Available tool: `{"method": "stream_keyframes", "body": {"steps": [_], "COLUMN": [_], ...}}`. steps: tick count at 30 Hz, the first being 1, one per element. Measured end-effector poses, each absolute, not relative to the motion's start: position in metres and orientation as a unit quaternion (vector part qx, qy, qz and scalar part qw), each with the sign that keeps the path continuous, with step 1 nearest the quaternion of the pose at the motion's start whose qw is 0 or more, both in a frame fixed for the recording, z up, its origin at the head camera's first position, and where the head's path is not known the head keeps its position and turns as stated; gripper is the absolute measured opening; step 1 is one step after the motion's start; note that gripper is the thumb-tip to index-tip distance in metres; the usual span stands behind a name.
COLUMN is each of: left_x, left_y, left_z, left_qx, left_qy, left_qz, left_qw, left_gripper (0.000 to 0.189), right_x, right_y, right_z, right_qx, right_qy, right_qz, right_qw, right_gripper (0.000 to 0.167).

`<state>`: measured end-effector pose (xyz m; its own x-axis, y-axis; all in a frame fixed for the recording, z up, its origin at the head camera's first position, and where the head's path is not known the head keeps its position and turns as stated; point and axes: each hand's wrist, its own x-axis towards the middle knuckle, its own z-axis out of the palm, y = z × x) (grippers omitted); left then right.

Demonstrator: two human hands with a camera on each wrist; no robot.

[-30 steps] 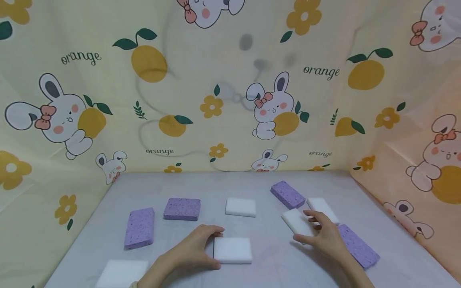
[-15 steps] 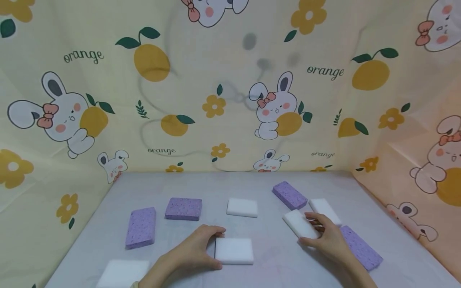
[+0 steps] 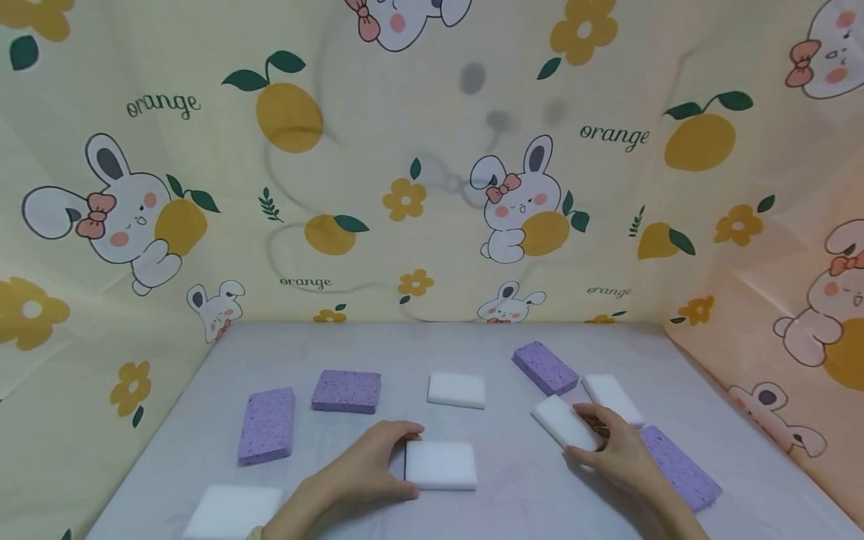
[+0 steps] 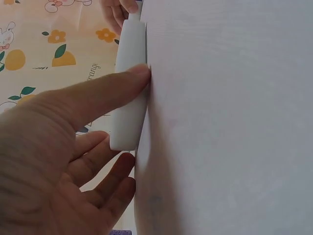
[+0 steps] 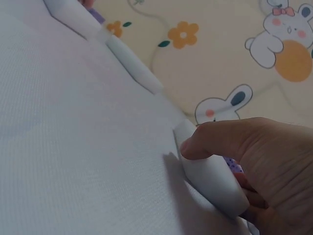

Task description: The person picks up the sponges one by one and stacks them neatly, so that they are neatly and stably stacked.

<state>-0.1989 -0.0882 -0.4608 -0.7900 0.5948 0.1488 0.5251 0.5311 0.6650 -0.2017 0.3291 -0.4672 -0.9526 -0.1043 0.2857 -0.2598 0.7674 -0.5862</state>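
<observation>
My left hand (image 3: 367, 465) grips the left end of a white sponge (image 3: 442, 465), front and centre on the table. Its thumb is at the near edge and the fingers at the far edge; the left wrist view shows the thumb across the sponge's side (image 4: 129, 49). Over on the right, my right hand (image 3: 617, 450) pinches a second white sponge (image 3: 564, 421), which lies at a slant. In the right wrist view the thumb presses one long side of this sponge (image 5: 210, 178), and the fingers behind it are partly hidden.
Purple speckled sponges lie beside the right forearm (image 3: 682, 466), at the back right (image 3: 544, 367), and on the left (image 3: 346, 391). Other white sponges lie at back centre (image 3: 457, 390), beyond the right hand (image 3: 613, 400) and by the left forearm (image 3: 232, 512). A printed cloth (image 3: 432, 247) surrounds the table.
My right thumb and fingers have closed onto the slanted white sponge. The left hand and its white sponge have shifted slightly upward in the head view, which has itself drifted a little.
</observation>
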Motion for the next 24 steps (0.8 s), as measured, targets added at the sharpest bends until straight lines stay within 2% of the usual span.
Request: {"method": "stream_keyframes", "body": {"steps": [24], "left_x": [-0.1979], "left_y": [-0.0872], "left_z": [-0.4580], "left_qx": [0.303], "left_qy": [0.875], "left_qz": [0.374], "left_qw": [0.052], "left_gripper": [0.079], "right_x": [-0.2006], "right_y": [0.3254], "right_z": [-0.4650], "right_qx": [0.112], "right_qy": [-0.924], "right_qz": [0.341], "right_qw": [0.134], "right_gripper": [0.069]}}
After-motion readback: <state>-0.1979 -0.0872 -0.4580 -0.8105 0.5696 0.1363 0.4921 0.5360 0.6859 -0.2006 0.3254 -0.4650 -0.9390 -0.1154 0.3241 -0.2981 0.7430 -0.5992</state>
